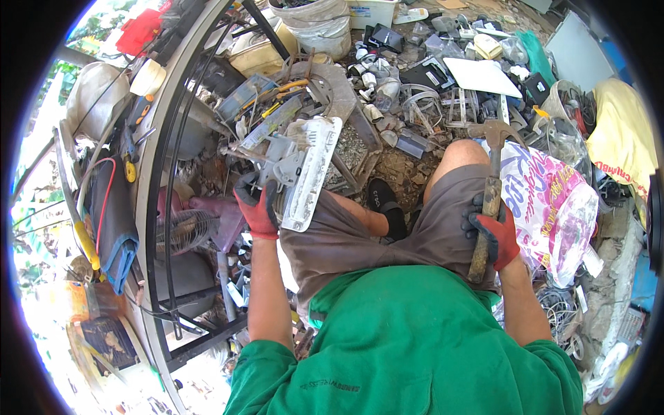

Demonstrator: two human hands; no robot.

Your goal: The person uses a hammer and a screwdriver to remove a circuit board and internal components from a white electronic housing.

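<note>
My left hand [257,209], in a red and black work glove, is closed on a white and grey part [312,174]. This part has a long flat white plate with a grey bracket-like body behind it, held tilted above my left thigh. In my right hand [499,235], gloved the same way, is a claw hammer [492,194], gripped by its worn wooden handle. Its rusty head points away from me, over my right knee. Beyond the white and grey part lies a heavy metal frame [342,93] with debris inside it.
Scrap plastic and metal parts [408,104] cover the ground ahead, with a white flat panel [482,76] among them. Printed plastic bags [546,207] lie on my right. A metal rack [155,180] stands on my left, with pliers [128,155] on it. A dirty bucket [315,31] stands beyond.
</note>
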